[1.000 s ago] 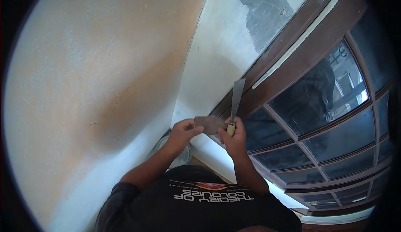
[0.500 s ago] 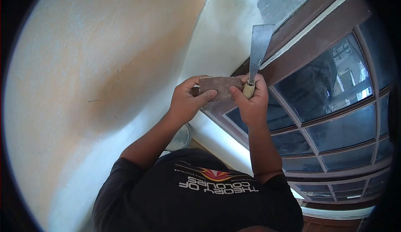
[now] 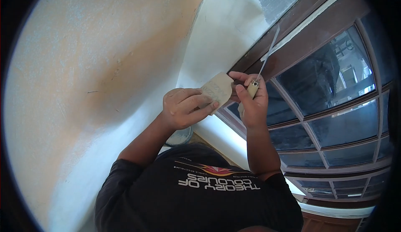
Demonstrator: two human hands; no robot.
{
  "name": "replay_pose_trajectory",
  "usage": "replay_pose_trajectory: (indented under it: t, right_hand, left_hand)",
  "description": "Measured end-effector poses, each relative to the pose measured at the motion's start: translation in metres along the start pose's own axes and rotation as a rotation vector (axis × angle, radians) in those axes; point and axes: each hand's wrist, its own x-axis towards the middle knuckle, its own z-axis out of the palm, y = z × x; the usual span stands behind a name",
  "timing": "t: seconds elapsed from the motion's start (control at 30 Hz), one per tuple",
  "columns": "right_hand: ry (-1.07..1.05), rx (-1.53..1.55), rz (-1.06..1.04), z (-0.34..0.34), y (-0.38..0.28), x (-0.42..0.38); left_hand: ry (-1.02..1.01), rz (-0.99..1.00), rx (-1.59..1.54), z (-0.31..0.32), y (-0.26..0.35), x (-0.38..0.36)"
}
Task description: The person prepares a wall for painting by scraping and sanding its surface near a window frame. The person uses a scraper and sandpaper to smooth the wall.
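Between both raised hands, a folded sheet of sandpaper (image 3: 218,91) sits pinched under the left hand (image 3: 184,109). Beside it, the right hand (image 3: 249,102) is wrapped around a putty knife (image 3: 261,71), blade edge-on, before a brown window frame (image 3: 309,27).

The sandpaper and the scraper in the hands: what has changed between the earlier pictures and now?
The sandpaper has been turned over: its dark side faced the camera before, now the pale back shows, pinched by the left hand. The scraper has twisted in the right hand, so its blade, broad half a second ago, now shows edge-on. Both hands rose from their lower place a second ago. Each hand keeps its hold; wall and window are unchanged.
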Motion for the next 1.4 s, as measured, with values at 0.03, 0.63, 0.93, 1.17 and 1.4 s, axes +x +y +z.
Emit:
replay_pose_trajectory:
  t: [0.03,0.63,0.93,1.17,1.4]
  right_hand:
    - [-0.046,-0.082,-0.017,-0.003,0.001,-0.001]
    - [0.063,-0.399,-0.077,-0.010,0.026,-0.019]
    - [-0.092,-0.820,-0.067,0.014,0.041,-0.030]
    - [0.186,-0.635,-0.095,-0.006,0.039,-0.019]
    - [-0.022,-0.241,0.008,-0.003,0.030,-0.019]
  left_hand:
    - [0.013,0.041,0.019,0.001,0.000,-0.001]
    - [0.337,-1.442,-1.986,0.003,0.011,-0.017]
    - [0.048,-1.357,-1.890,0.018,0.027,-0.024]
    - [-0.157,-0.070,-0.256,0.005,0.034,-0.045]
    - [-0.308,-0.141,-0.074,0.020,0.023,-0.028]
